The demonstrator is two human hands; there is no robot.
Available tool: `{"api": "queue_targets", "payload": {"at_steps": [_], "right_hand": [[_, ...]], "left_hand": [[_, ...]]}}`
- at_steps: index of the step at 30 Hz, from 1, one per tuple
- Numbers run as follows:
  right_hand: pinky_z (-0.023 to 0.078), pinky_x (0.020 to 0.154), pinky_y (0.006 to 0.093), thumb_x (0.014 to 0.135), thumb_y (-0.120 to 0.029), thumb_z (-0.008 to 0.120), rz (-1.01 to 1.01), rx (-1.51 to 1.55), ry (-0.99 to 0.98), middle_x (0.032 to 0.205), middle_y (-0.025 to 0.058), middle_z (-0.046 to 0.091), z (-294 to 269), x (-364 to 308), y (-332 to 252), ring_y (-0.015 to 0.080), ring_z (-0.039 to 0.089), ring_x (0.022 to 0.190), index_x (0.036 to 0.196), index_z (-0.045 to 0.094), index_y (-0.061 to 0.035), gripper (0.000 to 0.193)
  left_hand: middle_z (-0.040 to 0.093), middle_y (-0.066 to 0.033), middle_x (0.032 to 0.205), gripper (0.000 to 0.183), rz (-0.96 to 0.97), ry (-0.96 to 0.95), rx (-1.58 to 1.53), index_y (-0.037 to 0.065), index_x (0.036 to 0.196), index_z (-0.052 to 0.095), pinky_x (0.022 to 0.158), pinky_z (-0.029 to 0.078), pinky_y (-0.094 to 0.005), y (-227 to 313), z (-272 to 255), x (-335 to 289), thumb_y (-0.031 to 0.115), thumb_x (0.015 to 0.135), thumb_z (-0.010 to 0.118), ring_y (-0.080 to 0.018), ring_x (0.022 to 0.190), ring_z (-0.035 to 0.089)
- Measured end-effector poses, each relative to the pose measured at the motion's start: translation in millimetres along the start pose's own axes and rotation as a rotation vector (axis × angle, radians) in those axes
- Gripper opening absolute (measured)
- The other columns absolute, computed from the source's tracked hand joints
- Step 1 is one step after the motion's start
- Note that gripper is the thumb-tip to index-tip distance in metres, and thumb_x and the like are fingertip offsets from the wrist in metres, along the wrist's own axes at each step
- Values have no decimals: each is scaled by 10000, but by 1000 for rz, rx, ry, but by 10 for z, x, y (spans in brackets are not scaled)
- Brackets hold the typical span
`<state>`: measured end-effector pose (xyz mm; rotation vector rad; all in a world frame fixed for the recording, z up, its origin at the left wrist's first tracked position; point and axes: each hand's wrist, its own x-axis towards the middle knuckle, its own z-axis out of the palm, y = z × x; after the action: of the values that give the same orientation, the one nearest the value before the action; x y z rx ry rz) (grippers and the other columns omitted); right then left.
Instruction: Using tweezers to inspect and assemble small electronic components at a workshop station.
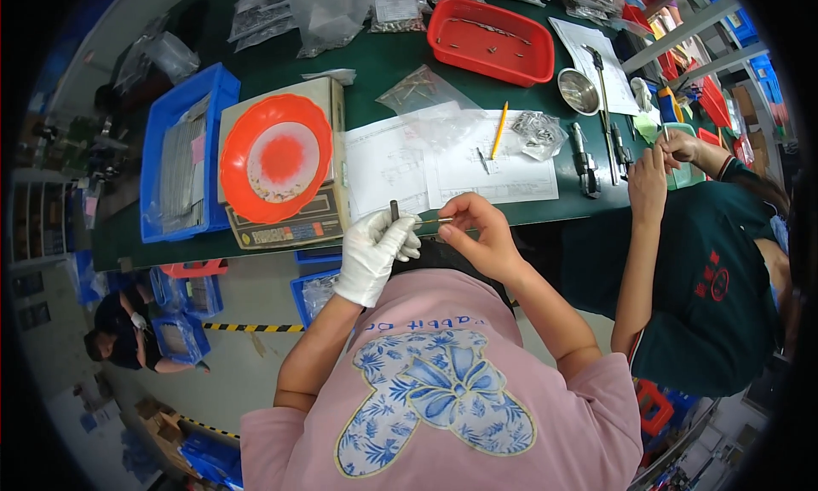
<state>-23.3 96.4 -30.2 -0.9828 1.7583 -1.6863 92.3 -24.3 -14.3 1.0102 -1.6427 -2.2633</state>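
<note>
In front of my chest, at the table's near edge, my two hands nearly meet. My left hand [371, 254], in a white glove, is closed around a short dark cylindrical piece [394, 208] whose upper end sticks out above the fingers. A thin brass-coloured pin [432, 221] spans the gap between the hands. My bare right hand [484, 237] pinches its far end between thumb and fingertips. The gloved fingers hide where the pin's left end goes. Just beyond lie drawing sheets [388, 171] with a yellow pencil [500, 131].
An orange dish [319, 163] sits on a scale [285, 227], beside a blue bin [153, 184]. Farther back are a red tray [541, 60] with small parts, a metal bowl [579, 92] and a caliper [586, 160]. A co-worker [707, 269] works close on my right.
</note>
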Motion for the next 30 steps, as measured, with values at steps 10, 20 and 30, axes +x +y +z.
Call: {"api": "queue_targets", "payload": {"at_steps": [10,20,30], "right_hand": [[409,518,201,823,-134,501,22,-54,3,622,40,525,26,-36,38,74,485,542,802,525,19,156],[416,544,188,817,-110,520,217,137,15,654,21,514,57,-8,77,61,476,578,799,517,0,112],[391,517,195,823,-153,517,410,146,-73,650,19,517,-55,-31,54,64,466,561,719,499,-14,175]], "left_hand": [[557,-52,629,186,-48,-22,-85,0,793,564,472,421,-185,-56,1,17,182,812,529,-80,505,523],[556,-35,613,209,-11,-43,-86,9,813,569,461,398,-179,-107,-58,45,212,821,523,-79,504,525],[552,-34,623,222,-16,-39,-64,17,823,573,442,399,-178,-165,-1,29,234,820,528,-85,500,535]]}}
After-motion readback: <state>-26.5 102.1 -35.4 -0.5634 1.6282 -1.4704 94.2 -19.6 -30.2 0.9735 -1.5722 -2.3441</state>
